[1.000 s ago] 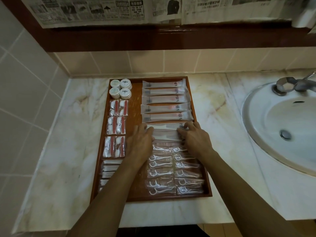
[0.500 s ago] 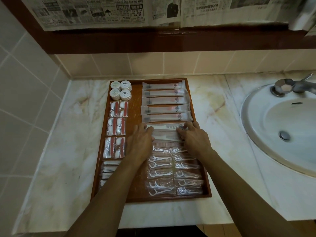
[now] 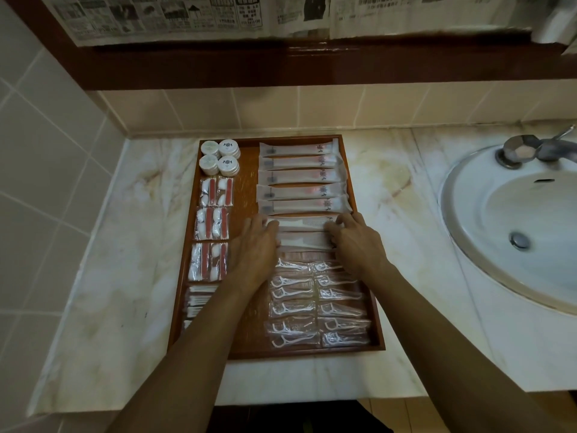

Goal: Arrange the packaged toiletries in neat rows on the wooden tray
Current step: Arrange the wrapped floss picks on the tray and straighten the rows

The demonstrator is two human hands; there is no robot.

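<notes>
Head camera looks down on a wooden tray (image 3: 349, 170) sitting on a marble surface (image 3: 125, 245), with a sink (image 3: 515, 229) off to the right. Almost nothing has changed over the last second: both hands sit where they were, pressed against the two ends of the comb packets (image 3: 301, 234) in the middle of the right-hand column, and the view has only drifted a touch. That stillness suggests fine squaring-up, not a new placement.

Left hand (image 3: 254, 248) lies palm down, fingers loosely spread and flat, tips touching the left ends of the comb packets; it pinches nothing that I can see. Right hand (image 3: 354, 242) mirrors it, fingers curled a little over the right ends, nudging rather than gripping.

Around them the tray looks close to finished. Toothbrush packets (image 3: 299, 176) are stacked in a row at the far right, floss pick packets (image 3: 315, 304) run in two columns nearest the person. Down the left side come four round soaps (image 3: 220, 157), then packets with red strips (image 3: 212, 226), then cotton swab packets (image 3: 198, 303), partly hidden by the left forearm.

My guess is that the combs are the last group to be straightened; their edges sit slightly uneven against the toothbrush row above. Thin plastic sleeves like these will likely slide over one another easily, so a light push from both ends should do it.
</notes>
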